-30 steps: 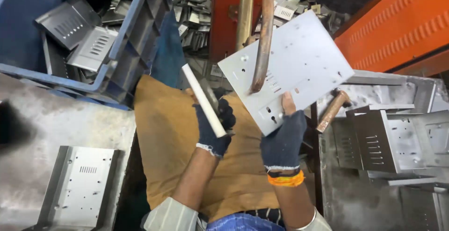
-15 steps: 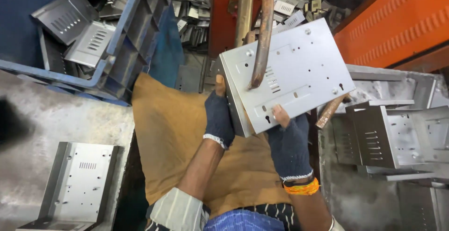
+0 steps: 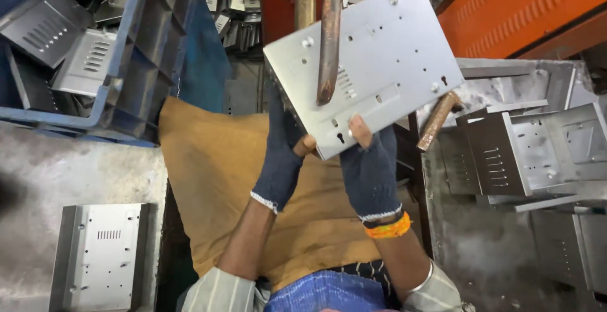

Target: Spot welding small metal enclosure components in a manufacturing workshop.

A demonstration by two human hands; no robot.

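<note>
Both hands hold 1 grey metal plate [image 3: 373, 65], tilted, above a brown cloth [image 3: 221, 179] that covers the person's lap. The left hand [image 3: 281, 154], in a dark blue knit glove, is clenched around the plate's lower left edge, with bare fingertips showing at the corner. The right hand [image 3: 370, 166], gloved the same way, grasps the plate's lower edge just beside the left one, its thumb pressed on the plate's face; an orange band [image 3: 387, 226] circles that wrist. A rusty brown rod [image 3: 330, 34] comes down from above and its tip meets the plate near the plate's middle. A second rod [image 3: 436, 121] pokes out from under the plate's lower right edge. Left of the plate stands a blue crate [image 3: 136, 53] with grey metal parts inside. Right of the plate, folded metal housings [image 3: 531, 154] are stacked. Well below and left of the plate, another flat metal part [image 3: 101, 255] lies on the floor.
</note>
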